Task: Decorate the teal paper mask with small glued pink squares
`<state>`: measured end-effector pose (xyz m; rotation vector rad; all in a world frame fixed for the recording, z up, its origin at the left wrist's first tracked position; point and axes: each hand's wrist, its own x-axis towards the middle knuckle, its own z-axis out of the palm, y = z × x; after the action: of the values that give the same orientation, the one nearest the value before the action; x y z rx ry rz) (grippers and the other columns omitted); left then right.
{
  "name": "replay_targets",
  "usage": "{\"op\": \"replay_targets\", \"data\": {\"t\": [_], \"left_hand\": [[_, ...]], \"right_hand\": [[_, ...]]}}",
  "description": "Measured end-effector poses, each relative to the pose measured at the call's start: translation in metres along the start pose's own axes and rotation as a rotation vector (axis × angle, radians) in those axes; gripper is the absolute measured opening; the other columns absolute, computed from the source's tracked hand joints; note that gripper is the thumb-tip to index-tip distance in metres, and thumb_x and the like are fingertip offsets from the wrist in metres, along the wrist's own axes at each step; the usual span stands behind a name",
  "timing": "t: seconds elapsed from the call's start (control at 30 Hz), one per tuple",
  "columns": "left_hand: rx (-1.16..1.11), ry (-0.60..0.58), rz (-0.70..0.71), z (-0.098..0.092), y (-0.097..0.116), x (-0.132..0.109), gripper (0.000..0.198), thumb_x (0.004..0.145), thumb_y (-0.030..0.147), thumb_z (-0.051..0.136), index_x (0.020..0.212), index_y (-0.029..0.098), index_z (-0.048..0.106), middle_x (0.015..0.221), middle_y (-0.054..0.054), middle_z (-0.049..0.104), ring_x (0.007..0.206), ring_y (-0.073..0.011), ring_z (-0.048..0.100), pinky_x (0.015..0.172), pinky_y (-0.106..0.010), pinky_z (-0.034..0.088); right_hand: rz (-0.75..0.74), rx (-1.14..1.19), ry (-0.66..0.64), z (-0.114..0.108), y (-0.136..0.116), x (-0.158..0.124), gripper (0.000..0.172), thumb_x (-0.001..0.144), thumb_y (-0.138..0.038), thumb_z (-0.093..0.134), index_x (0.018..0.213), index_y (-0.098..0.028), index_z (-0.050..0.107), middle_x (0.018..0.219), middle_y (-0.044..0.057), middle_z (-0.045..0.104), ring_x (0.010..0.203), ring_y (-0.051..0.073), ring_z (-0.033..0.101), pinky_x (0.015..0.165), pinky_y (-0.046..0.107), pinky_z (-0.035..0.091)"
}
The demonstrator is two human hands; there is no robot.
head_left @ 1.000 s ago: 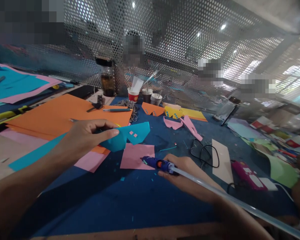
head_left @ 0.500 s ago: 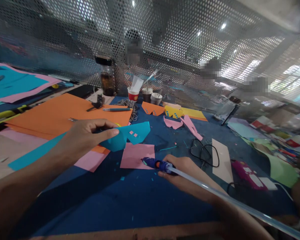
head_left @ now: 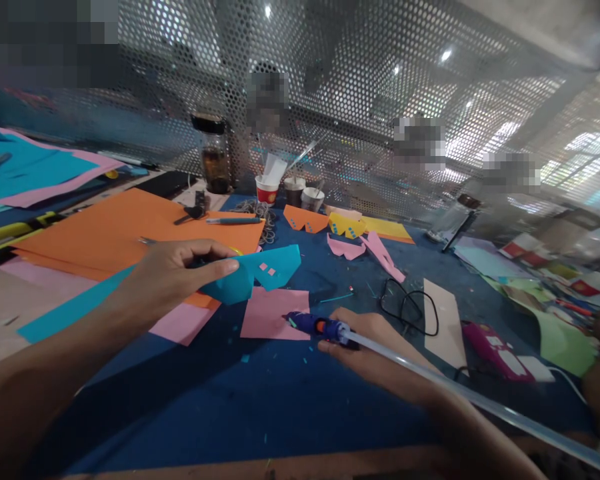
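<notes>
My left hand (head_left: 173, 273) is closed on a teal paper cut-out (head_left: 260, 272) with small pink squares on it, held just above the blue table (head_left: 260, 400). My right hand (head_left: 375, 347) grips a blue glue gun (head_left: 315, 325) low over the table, its nozzle pointing left at the edge of a pink paper square (head_left: 273, 313). A long clear glue stick (head_left: 480, 400) runs back out of the gun along my right forearm.
Orange sheets (head_left: 130, 230) and pink and teal paper lie at the left. Paper cups (head_left: 267, 188), a dark jar (head_left: 215, 157) and orange, yellow and pink cut-outs (head_left: 347, 230) stand near the perforated metal screen. A black cable (head_left: 410, 307), white strip and magenta object lie at right.
The glue gun in my right hand has shifted very slightly to the right. My left hand and the teal cut-out have stayed where they were.
</notes>
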<state>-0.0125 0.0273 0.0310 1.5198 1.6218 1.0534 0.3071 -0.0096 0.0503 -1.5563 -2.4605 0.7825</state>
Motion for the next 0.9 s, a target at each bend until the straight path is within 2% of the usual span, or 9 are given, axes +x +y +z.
{"op": "replay_targets", "data": {"t": [0.13, 0.23, 0.33, 0.57, 0.73, 0.8, 0.9], "left_hand": [[-0.032, -0.014, -0.040, 0.002, 0.012, -0.004, 0.023, 0.074, 0.047, 0.076, 0.084, 0.026, 0.076, 0.083, 0.001, 0.077, 0.080, -0.0203, 0.068, 0.073, -0.030, 0.053], [-0.044, -0.020, -0.049, 0.003, 0.018, -0.007, 0.026, 0.074, 0.048, 0.075, 0.083, 0.024, 0.076, 0.082, -0.001, 0.078, 0.077, -0.0217, 0.069, 0.073, -0.032, 0.055], [-0.085, -0.033, -0.037, 0.003, 0.018, -0.006, 0.027, 0.073, 0.048, 0.075, 0.083, 0.023, 0.076, 0.082, -0.003, 0.079, 0.076, -0.0222, 0.070, 0.071, -0.033, 0.056], [-0.105, -0.065, -0.061, 0.003, 0.017, -0.006, 0.028, 0.072, 0.048, 0.077, 0.084, 0.023, 0.076, 0.082, -0.002, 0.079, 0.077, -0.0216, 0.070, 0.070, -0.031, 0.056], [-0.113, -0.076, -0.073, 0.004, 0.021, -0.008, 0.027, 0.072, 0.047, 0.076, 0.084, 0.024, 0.077, 0.083, -0.003, 0.079, 0.077, -0.0227, 0.072, 0.072, -0.033, 0.058], [-0.123, -0.074, -0.072, 0.005, 0.021, -0.008, 0.026, 0.070, 0.047, 0.077, 0.084, 0.024, 0.077, 0.082, -0.004, 0.079, 0.077, -0.0240, 0.072, 0.071, -0.034, 0.058], [-0.130, -0.061, -0.055, 0.006, 0.019, -0.008, 0.025, 0.069, 0.045, 0.077, 0.083, 0.025, 0.078, 0.079, -0.003, 0.079, 0.076, -0.0240, 0.072, 0.070, -0.034, 0.057]], "right_hand": [[0.052, 0.118, 0.008, -0.003, -0.001, -0.002, 0.015, 0.091, -0.036, 0.064, 0.087, -0.022, 0.062, 0.071, -0.003, 0.064, 0.062, 0.013, 0.058, 0.052, 0.022, 0.033], [0.032, 0.195, 0.038, -0.002, 0.002, -0.002, 0.016, 0.092, -0.038, 0.063, 0.091, -0.022, 0.064, 0.076, -0.001, 0.066, 0.065, 0.014, 0.056, 0.054, 0.023, 0.036], [-0.010, 0.261, 0.093, 0.001, 0.005, -0.002, 0.015, 0.092, -0.037, 0.064, 0.095, -0.022, 0.065, 0.081, 0.000, 0.065, 0.068, 0.014, 0.055, 0.057, 0.024, 0.039], [0.002, 0.415, 0.199, 0.003, 0.000, -0.003, 0.022, 0.090, -0.042, 0.065, 0.086, -0.021, 0.059, 0.071, -0.004, 0.053, 0.059, 0.011, 0.044, 0.052, 0.022, 0.035], [-0.104, 0.366, 0.312, 0.003, -0.006, -0.003, 0.015, 0.088, -0.033, 0.066, 0.090, -0.020, 0.060, 0.070, -0.004, 0.056, 0.058, 0.010, 0.044, 0.053, 0.021, 0.034], [-0.139, 0.311, 0.310, 0.005, -0.004, -0.002, 0.011, 0.087, -0.028, 0.065, 0.094, -0.019, 0.062, 0.071, -0.003, 0.059, 0.058, 0.010, 0.047, 0.054, 0.021, 0.035], [-0.174, 0.247, 0.292, 0.009, 0.003, 0.001, 0.019, 0.082, -0.022, 0.065, 0.100, -0.020, 0.063, 0.074, -0.002, 0.063, 0.059, 0.011, 0.052, 0.056, 0.022, 0.037]]}}
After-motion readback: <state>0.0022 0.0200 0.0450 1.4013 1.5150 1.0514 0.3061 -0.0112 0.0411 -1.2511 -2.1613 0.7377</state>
